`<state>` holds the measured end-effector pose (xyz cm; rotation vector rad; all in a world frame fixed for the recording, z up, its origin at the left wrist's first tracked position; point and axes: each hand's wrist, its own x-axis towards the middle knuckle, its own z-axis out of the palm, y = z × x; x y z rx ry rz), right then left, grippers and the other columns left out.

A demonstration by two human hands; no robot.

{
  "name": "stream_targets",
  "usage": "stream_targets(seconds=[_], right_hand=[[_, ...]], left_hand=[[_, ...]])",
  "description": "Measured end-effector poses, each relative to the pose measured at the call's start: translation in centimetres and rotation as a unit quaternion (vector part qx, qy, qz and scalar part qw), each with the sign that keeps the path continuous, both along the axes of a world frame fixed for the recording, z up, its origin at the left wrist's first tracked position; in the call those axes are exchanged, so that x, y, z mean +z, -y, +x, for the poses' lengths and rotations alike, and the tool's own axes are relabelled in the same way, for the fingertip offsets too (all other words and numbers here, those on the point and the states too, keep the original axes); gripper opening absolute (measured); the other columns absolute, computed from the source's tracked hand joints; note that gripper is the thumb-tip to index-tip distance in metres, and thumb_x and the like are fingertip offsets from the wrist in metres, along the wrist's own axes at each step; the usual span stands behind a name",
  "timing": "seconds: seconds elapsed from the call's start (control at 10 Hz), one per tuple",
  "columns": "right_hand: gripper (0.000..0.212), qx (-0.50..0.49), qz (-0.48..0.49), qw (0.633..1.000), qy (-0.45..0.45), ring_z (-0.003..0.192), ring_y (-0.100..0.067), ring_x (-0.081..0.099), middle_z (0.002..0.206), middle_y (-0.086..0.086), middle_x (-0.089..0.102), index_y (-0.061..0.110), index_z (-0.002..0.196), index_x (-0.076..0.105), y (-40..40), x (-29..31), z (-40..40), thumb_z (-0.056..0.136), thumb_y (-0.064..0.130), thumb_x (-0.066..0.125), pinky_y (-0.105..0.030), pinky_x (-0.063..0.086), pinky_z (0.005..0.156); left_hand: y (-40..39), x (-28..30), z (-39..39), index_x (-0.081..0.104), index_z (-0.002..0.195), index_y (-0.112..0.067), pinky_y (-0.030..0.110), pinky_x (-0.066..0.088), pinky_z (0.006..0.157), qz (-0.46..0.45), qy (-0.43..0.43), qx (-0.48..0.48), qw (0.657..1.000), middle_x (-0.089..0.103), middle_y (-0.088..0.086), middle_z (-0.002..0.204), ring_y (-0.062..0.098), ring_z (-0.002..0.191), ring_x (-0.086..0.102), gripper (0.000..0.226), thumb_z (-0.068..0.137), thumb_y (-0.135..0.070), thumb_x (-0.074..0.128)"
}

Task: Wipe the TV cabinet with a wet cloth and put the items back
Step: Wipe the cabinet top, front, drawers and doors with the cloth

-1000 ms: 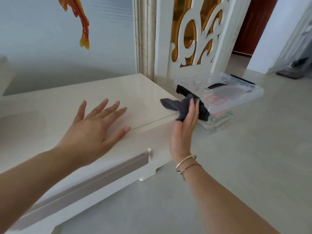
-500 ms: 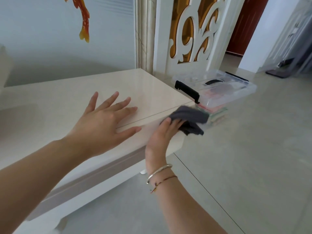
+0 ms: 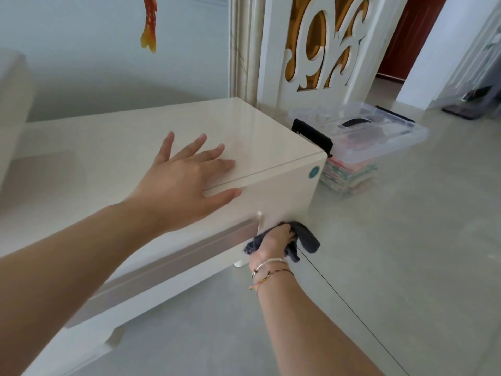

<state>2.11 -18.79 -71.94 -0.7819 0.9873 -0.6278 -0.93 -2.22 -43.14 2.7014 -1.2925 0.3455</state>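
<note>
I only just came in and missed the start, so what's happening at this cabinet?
A person is wiping down the white TV cabinet. The right hand grips a dark grey cloth against the lower corner of the cabinet's front, beside the long drawer handle. The left hand rests flat, fingers spread, on the cabinet top near its front edge. A clear plastic storage box with black latches sits on the floor past the cabinet's end.
</note>
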Motion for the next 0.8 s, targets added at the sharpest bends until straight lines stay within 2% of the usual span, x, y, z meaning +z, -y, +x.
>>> stream_targets(seconds=[0.1,0.2,0.3,0.4,0.5,0.6,0.7,0.8], right_hand=[[0.064,-0.074,0.159,0.984,0.016,0.108,-0.018,0.030,0.140,0.009,0.015,0.039,0.122,0.040,-7.7,-0.9,1.0,0.064,0.064,0.028,-0.043,0.036,0.092],[0.045,-0.012,0.181,0.981,0.070,0.046,-0.031,0.050,0.070,-0.022,0.058,0.004,0.106,0.059,-9.4,10.4,-5.4,0.082,0.040,0.046,-0.037,0.047,0.052],[0.029,0.021,0.188,0.981,0.049,0.051,-0.025,0.051,0.058,-0.012,0.059,0.017,0.066,0.054,-6.5,14.9,-8.1,0.085,0.037,0.044,-0.036,0.046,0.058],[0.033,-0.068,0.167,0.978,0.108,0.071,-0.027,0.056,0.077,-0.003,0.059,0.021,0.067,0.049,-2.4,16.3,-7.8,0.086,0.045,0.038,-0.043,0.051,0.068],[0.058,-0.082,0.110,0.988,0.072,0.104,-0.029,0.055,0.099,0.005,0.056,0.026,0.096,0.057,-1.5,13.3,-6.0,0.068,0.069,0.031,-0.058,0.035,0.096],[0.060,0.015,0.136,0.990,0.037,0.064,-0.026,0.061,0.064,0.003,0.058,0.028,0.085,0.061,-4.9,12.8,-6.8,0.073,0.075,0.026,-0.051,0.051,0.068],[0.057,0.116,0.233,0.962,0.085,0.061,-0.026,0.064,0.070,-0.007,0.068,0.017,0.076,0.067,-10.2,13.6,-8.1,0.092,0.056,0.029,-0.039,0.054,0.059],[0.042,0.168,0.261,0.947,0.079,0.078,-0.024,0.058,0.075,-0.005,0.068,0.022,0.080,0.061,-9.1,14.6,-8.8,0.087,0.043,0.026,-0.039,0.045,0.071]], left_hand=[[-0.2,0.0,-0.1,0.029,0.141,-0.046,0.049,-0.009,0.118,-0.005,-0.002,0.003,1.000,0.020,-0.018,0.155,0.007,0.147,0.000,0.075,0.076,-0.079,0.011],[-0.5,0.0,-0.1,0.028,0.142,-0.044,0.049,-0.010,0.118,-0.009,-0.014,0.002,1.000,0.018,-0.018,0.156,0.008,0.147,-0.002,0.071,0.080,-0.078,0.018],[-0.7,-0.1,-0.2,0.028,0.143,-0.043,0.049,-0.010,0.118,-0.006,-0.011,0.006,1.000,0.019,-0.016,0.156,0.009,0.147,-0.001,0.069,0.082,-0.075,0.022],[-0.5,-0.3,-0.2,0.028,0.143,-0.041,0.049,-0.010,0.118,0.002,-0.010,0.009,1.000,0.020,-0.016,0.156,0.010,0.147,-0.001,0.069,0.082,-0.073,0.020],[-0.2,-0.3,0.0,0.028,0.143,-0.041,0.049,-0.011,0.117,0.006,-0.006,0.005,1.000,0.020,-0.016,0.156,0.010,0.147,-0.001,0.067,0.084,-0.071,0.021],[-0.2,-0.3,0.0,0.029,0.144,-0.040,0.048,-0.012,0.117,-0.001,0.010,-0.005,1.000,0.021,-0.014,0.156,0.011,0.147,-0.002,0.066,0.085,-0.069,0.023],[-0.3,-0.3,-0.1,0.029,0.145,-0.038,0.049,-0.011,0.117,-0.009,0.037,-0.020,0.999,0.022,-0.012,0.156,0.012,0.148,-0.001,0.065,0.087,-0.067,0.025],[-0.5,-0.3,-0.2,0.029,0.145,-0.036,0.050,-0.011,0.117,-0.010,0.050,-0.024,0.998,0.023,-0.011,0.156,0.013,0.148,0.001,0.065,0.088,-0.066,0.026]])
